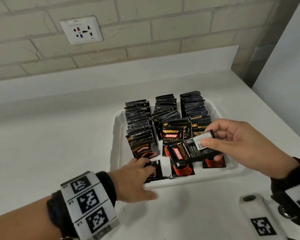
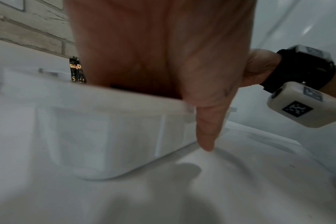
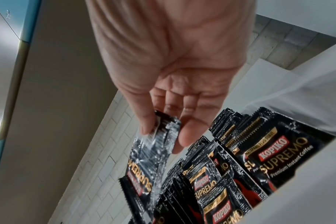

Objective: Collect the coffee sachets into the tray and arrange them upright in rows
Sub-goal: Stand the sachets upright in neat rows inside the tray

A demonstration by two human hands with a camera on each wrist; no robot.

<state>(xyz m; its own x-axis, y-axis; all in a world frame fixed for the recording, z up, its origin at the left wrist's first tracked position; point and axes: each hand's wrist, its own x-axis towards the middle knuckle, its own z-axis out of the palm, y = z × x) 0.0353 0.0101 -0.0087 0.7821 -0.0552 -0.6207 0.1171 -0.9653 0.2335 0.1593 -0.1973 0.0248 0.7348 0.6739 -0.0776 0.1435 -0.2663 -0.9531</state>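
Coffee sachet, glossy foil, judged light, limp and slippery, best taken by a sealed end: pinched by the right hand above the tray; another, lying flat inside, is touched by the left hand, grip unclear.

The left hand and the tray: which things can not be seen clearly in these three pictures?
- Left hand fingertips, head view: they lie on a flat sachet; its grip is unclear.
- Left wrist view: the palm and the tray wall hide the tray's contents.
- Held sachet in the right hand, right wrist view: blurred, lower end cut off.
- Standing rows, head view: too tightly packed to count.
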